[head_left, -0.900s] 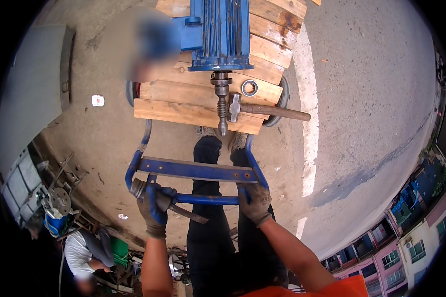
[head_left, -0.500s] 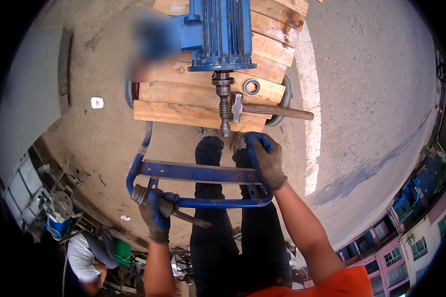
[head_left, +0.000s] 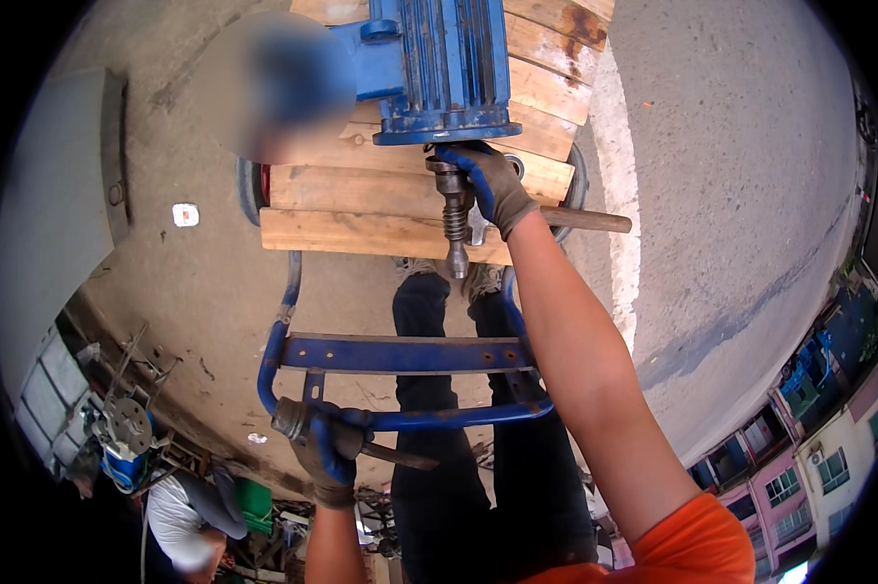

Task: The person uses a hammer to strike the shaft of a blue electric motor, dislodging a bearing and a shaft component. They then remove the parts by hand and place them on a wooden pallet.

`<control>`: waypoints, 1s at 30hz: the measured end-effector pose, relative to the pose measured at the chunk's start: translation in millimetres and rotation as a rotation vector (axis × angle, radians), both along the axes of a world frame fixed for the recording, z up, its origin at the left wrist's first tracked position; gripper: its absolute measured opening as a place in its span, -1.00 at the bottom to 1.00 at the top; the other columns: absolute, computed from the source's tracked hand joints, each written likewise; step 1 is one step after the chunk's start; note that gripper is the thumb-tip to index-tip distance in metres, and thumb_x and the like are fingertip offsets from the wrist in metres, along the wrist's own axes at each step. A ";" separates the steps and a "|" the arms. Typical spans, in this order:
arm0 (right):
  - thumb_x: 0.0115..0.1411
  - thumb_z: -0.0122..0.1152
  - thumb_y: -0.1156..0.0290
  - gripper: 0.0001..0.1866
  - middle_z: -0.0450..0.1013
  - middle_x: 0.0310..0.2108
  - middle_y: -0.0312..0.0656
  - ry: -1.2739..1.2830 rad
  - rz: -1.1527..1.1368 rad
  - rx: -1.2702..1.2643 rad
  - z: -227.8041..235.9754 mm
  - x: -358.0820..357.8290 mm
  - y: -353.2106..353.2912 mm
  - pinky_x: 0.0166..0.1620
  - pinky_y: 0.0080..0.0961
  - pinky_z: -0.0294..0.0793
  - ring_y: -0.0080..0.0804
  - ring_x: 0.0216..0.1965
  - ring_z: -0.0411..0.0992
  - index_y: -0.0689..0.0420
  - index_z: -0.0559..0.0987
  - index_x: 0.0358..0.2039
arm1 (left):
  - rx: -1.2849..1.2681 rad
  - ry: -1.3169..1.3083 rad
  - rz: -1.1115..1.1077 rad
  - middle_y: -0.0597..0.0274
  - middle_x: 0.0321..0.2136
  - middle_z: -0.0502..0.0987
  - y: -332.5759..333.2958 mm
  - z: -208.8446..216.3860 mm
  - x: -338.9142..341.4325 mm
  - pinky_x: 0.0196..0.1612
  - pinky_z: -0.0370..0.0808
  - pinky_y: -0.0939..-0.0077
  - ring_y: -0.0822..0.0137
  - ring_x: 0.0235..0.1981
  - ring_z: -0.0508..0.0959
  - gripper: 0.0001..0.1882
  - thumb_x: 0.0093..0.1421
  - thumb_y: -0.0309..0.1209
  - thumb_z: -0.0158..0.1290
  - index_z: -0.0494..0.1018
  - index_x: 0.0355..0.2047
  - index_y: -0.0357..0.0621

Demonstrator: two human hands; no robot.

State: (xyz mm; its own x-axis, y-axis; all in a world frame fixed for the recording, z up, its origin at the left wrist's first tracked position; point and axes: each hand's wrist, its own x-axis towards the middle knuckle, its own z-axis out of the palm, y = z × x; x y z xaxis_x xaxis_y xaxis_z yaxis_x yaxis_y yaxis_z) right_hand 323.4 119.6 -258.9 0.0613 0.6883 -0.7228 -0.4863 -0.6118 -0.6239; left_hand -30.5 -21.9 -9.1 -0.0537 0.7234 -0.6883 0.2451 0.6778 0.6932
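The blue finned electric motor [head_left: 439,73] lies on the wooden planks, its metal worm shaft [head_left: 456,226] pointing toward me. Gloved in grey and blue, my right hand [head_left: 493,185] closes on the shaft's upper end, right by the motor flange; the fingertips are partly hidden. My left hand [head_left: 330,453], also gloved, grips a dark metal piece [head_left: 291,417] with a thick round end, and a narrow bar sticks out on the other side of the fist. This hand is beside the blue tube handle [head_left: 458,419] of the cart. Behind my right hand lies a hammer [head_left: 585,219], its head mostly covered.
A bearing ring [head_left: 517,167] shows partly behind my right hand. The plank-topped cart [head_left: 381,226] has wheels at both sides. A person [head_left: 181,516] bends at the lower left near machinery and scrap. At the far left stands a grey metal box [head_left: 59,175].
My right hand has left the cart handle's right side and moved forward to the worm shaft beside the motor. My left hand keeps hold of the metal piece.
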 end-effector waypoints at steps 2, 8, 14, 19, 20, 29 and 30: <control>0.30 0.24 0.33 -0.71 0.59 -0.20 -0.20 0.140 -0.060 -0.116 3.4 -0.8 3.3 -0.33 -0.49 0.56 -0.48 -0.30 0.54 0.22 0.56 -0.05 | -0.079 -0.085 0.082 0.06 -0.41 0.63 9.4 8.2 8.8 -0.42 0.58 0.30 0.14 -0.38 0.64 -0.67 0.47 -0.09 -0.15 0.42 -0.12 -0.07; 0.31 0.22 0.37 -0.69 0.57 -0.11 -0.16 -0.014 -0.132 0.037 8.6 -12.2 -9.3 -0.23 -0.48 0.61 -0.41 -0.20 0.56 0.21 0.55 0.01 | -0.107 -0.049 0.153 0.15 -0.46 0.55 13.0 11.2 17.3 -0.40 0.54 0.39 0.25 -0.48 0.59 -0.69 0.47 -0.19 -0.16 0.37 -0.24 -0.18; 0.27 0.27 0.28 -0.68 0.56 -0.20 -0.21 0.032 -0.222 -0.092 17.3 -5.2 -18.6 -0.18 -0.54 0.52 -0.43 -0.20 0.51 0.19 0.60 -0.04 | -0.141 0.069 0.258 0.14 -0.48 0.46 12.8 13.6 23.0 -0.24 0.31 0.11 0.06 -0.38 0.42 -0.81 0.21 -0.31 0.08 0.40 -0.49 -0.09; 0.29 0.25 0.26 -0.68 0.55 -0.17 -0.23 -0.878 0.436 0.402 -2.3 5.8 -17.2 -0.16 -0.56 0.51 -0.45 -0.19 0.50 0.17 0.61 -0.02 | -0.166 0.039 0.322 0.10 -0.44 0.43 8.0 9.9 19.5 -0.21 0.28 0.09 -0.01 -0.35 0.40 -0.82 0.10 -0.32 0.16 0.41 -0.49 -0.09; 0.30 0.24 0.26 -0.69 0.55 -0.18 -0.23 -0.598 0.225 0.281 -1.8 3.6 -17.7 -0.15 -0.55 0.51 -0.44 -0.20 0.50 0.16 0.61 -0.03 | -0.150 0.030 0.328 0.10 -0.44 0.44 3.1 5.3 15.0 -0.21 0.29 0.10 0.00 -0.35 0.40 -0.83 0.12 -0.33 0.15 0.41 -0.49 -0.10; 0.30 0.26 0.24 -0.58 0.55 -0.20 -0.16 0.111 -0.399 -0.062 14.3 -0.4 -60.4 -0.11 -0.51 0.52 -0.47 -0.19 0.51 0.33 0.56 0.01 | -0.155 -0.042 0.255 0.08 -0.45 0.54 15.4 13.2 20.2 -0.39 0.52 0.30 0.18 -0.47 0.57 -0.73 0.41 -0.24 -0.06 0.37 -0.28 -0.21; 0.29 0.27 0.25 -0.58 0.56 -0.21 -0.15 0.091 -0.370 -0.080 20.5 -2.9 -60.2 -0.13 -0.52 0.52 -0.47 -0.20 0.51 0.33 0.56 0.00 | -0.180 -0.089 0.300 0.07 -0.46 0.56 18.1 15.0 22.4 -0.45 0.57 0.36 0.21 -0.51 0.60 -0.70 0.44 -0.21 -0.10 0.35 -0.23 -0.23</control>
